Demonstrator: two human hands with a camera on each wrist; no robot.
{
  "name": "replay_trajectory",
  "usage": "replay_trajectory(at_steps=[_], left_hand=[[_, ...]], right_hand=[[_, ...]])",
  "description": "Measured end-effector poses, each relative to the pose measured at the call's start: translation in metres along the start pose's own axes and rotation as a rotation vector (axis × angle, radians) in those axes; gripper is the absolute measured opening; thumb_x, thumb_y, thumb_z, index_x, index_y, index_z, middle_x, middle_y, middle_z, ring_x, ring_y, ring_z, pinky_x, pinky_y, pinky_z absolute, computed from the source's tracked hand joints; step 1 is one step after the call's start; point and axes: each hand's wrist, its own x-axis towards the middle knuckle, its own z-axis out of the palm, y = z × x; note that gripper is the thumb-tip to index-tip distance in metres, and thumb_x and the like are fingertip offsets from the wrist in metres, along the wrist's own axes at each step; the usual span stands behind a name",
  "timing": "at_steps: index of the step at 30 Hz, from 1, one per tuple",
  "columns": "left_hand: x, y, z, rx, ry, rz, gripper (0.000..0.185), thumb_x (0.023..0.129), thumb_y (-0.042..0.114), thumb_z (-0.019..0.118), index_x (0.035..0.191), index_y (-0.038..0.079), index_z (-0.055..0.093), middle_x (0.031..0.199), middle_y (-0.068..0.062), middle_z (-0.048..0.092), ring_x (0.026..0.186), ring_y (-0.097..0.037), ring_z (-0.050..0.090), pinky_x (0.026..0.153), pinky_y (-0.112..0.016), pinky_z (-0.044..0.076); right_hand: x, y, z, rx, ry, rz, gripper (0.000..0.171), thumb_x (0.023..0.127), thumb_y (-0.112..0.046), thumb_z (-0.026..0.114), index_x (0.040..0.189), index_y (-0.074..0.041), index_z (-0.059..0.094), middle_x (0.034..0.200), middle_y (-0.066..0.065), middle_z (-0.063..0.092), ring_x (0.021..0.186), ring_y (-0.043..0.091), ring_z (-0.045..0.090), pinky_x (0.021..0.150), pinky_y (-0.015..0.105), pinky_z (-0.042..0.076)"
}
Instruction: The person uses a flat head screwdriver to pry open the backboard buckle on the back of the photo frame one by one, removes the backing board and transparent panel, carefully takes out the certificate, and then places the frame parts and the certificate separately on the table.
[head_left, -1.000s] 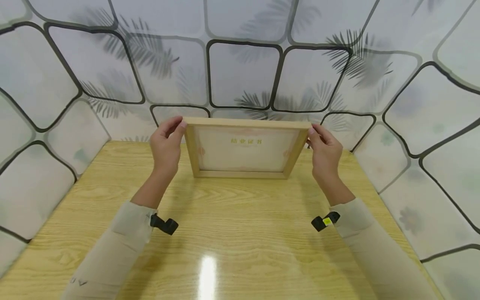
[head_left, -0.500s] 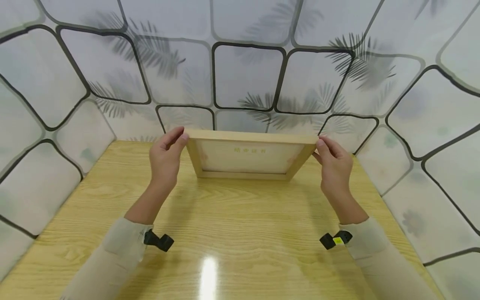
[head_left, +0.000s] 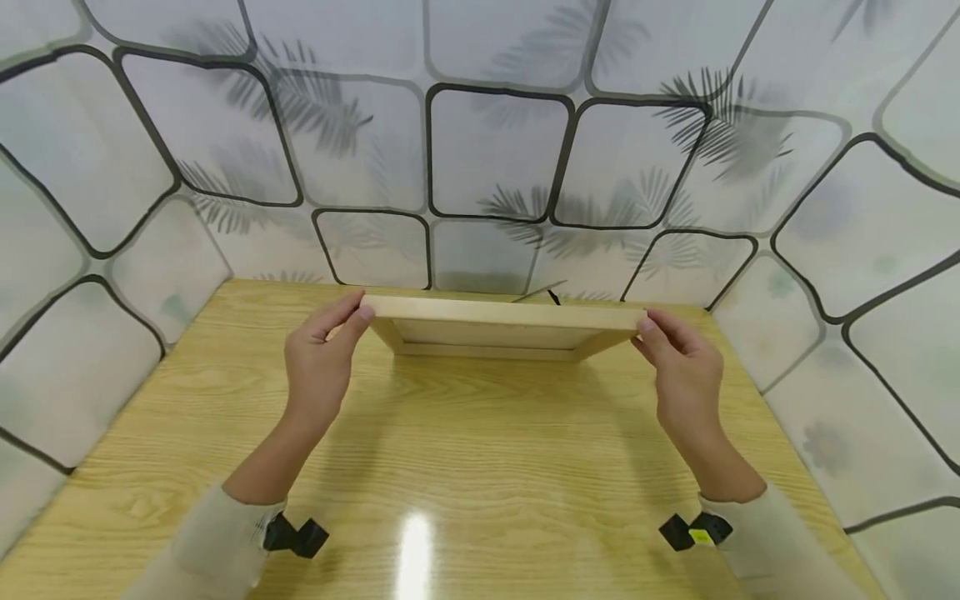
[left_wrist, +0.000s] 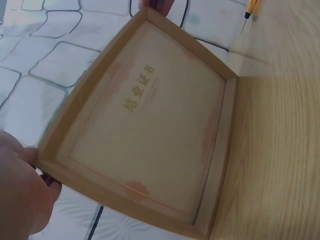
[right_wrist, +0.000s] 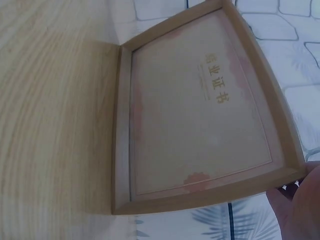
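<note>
A light wooden picture frame (head_left: 502, 313) stands with its lower edge on the table, tilted so its front faces down toward me. Behind its glazing lies a cream certificate (left_wrist: 165, 120) with gold characters and pinkish ornaments, plain in both wrist views and mostly foreshortened in the head view. My left hand (head_left: 322, 358) pinches the upper left corner between thumb and fingers. At the upper right corner, my right hand (head_left: 686, 375) grips the wood the same way. The frame's back is hidden.
The wood-grain table (head_left: 480, 450) meets patterned walls (head_left: 495, 150) at the back and sides. A yellow-orange tool with a thin dark tip (left_wrist: 251, 9) lies beyond the frame in the left wrist view. Behind the frame's top edge, a small dark piece (head_left: 554, 297) shows.
Both hands have brought the frame's top edge down and toward me while its lower edge stays in place. The certificate's lettering has gone out of sight in the head view.
</note>
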Motion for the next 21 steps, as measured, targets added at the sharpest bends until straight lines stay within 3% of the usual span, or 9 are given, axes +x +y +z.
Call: replay_trajectory(at_steps=[2, 5, 7, 10, 14, 16, 18, 21], left_hand=[[-0.005, 0.001, -0.001, 0.002, -0.008, 0.003, 0.035, 0.097, 0.029, 0.07, 0.128, 0.014, 0.071, 0.129, -0.005, 0.069, 0.112, -0.006, 0.063, 0.089, -0.013, 0.052], [-0.012, 0.003, -0.003, 0.026, -0.02, -0.032, 0.037, 0.097, 0.032, 0.069, 0.13, 0.014, 0.07, 0.13, -0.005, 0.069, 0.112, -0.004, 0.064, 0.086, -0.012, 0.052], [-0.016, 0.003, -0.004, 0.057, -0.025, -0.067, 0.039, 0.096, 0.035, 0.069, 0.13, 0.015, 0.07, 0.127, -0.005, 0.071, 0.107, -0.002, 0.065, 0.075, -0.011, 0.05], [-0.022, 0.004, -0.006, 0.087, -0.042, -0.136, 0.041, 0.095, 0.04, 0.07, 0.128, 0.017, 0.071, 0.121, -0.002, 0.073, 0.08, 0.001, 0.062, 0.051, -0.016, 0.039], [-0.029, 0.003, -0.011, 0.09, -0.068, -0.214, 0.042, 0.093, 0.043, 0.071, 0.126, 0.018, 0.073, 0.113, 0.004, 0.074, 0.058, -0.002, 0.044, 0.043, -0.022, 0.031], [-0.033, 0.003, -0.013, 0.1, -0.082, -0.241, 0.043, 0.092, 0.044, 0.072, 0.126, 0.017, 0.072, 0.111, 0.007, 0.074, 0.065, -0.002, 0.051, 0.048, -0.022, 0.035], [-0.037, 0.0, -0.015, 0.109, -0.097, -0.273, 0.045, 0.092, 0.046, 0.072, 0.126, 0.017, 0.072, 0.108, 0.006, 0.074, 0.064, -0.007, 0.048, 0.048, -0.025, 0.035], [-0.042, -0.006, -0.016, 0.122, -0.127, -0.309, 0.048, 0.091, 0.048, 0.071, 0.128, 0.017, 0.071, 0.113, 0.004, 0.073, 0.075, -0.01, 0.056, 0.052, -0.028, 0.037]], right_hand=[[-0.005, -0.001, -0.002, -0.012, 0.014, 0.019, 0.025, 0.089, -0.003, 0.075, 0.111, 0.006, 0.073, 0.096, 0.003, 0.075, 0.086, 0.011, 0.075, 0.084, 0.025, 0.058], [-0.011, 0.0, -0.005, -0.032, 0.028, 0.043, 0.03, 0.088, -0.004, 0.077, 0.114, 0.008, 0.072, 0.095, 0.002, 0.076, 0.086, 0.011, 0.076, 0.083, 0.022, 0.058], [-0.013, 0.002, -0.007, -0.038, 0.029, 0.051, 0.032, 0.088, -0.004, 0.077, 0.115, 0.011, 0.07, 0.095, 0.002, 0.076, 0.087, 0.01, 0.075, 0.083, 0.021, 0.058], [-0.017, 0.005, -0.01, -0.027, 0.027, 0.069, 0.031, 0.088, -0.003, 0.076, 0.114, 0.012, 0.07, 0.094, 0.003, 0.076, 0.088, 0.011, 0.074, 0.084, 0.022, 0.058], [-0.02, 0.008, -0.015, 0.024, 0.003, 0.119, 0.025, 0.088, -0.003, 0.076, 0.111, 0.005, 0.073, 0.099, 0.003, 0.076, 0.091, 0.012, 0.074, 0.087, 0.023, 0.057], [-0.021, 0.01, -0.019, 0.045, -0.023, 0.147, 0.022, 0.088, -0.004, 0.076, 0.11, 0.001, 0.074, 0.101, 0.003, 0.075, 0.093, 0.011, 0.074, 0.088, 0.023, 0.057], [-0.023, 0.013, -0.022, 0.049, -0.05, 0.174, 0.024, 0.089, -0.005, 0.075, 0.112, 0.0, 0.074, 0.104, 0.002, 0.075, 0.096, 0.01, 0.073, 0.09, 0.022, 0.056], [-0.025, 0.018, -0.027, -0.003, -0.076, 0.202, 0.031, 0.09, -0.009, 0.075, 0.119, 0.002, 0.071, 0.107, 0.0, 0.074, 0.1, 0.008, 0.071, 0.091, 0.02, 0.055]])
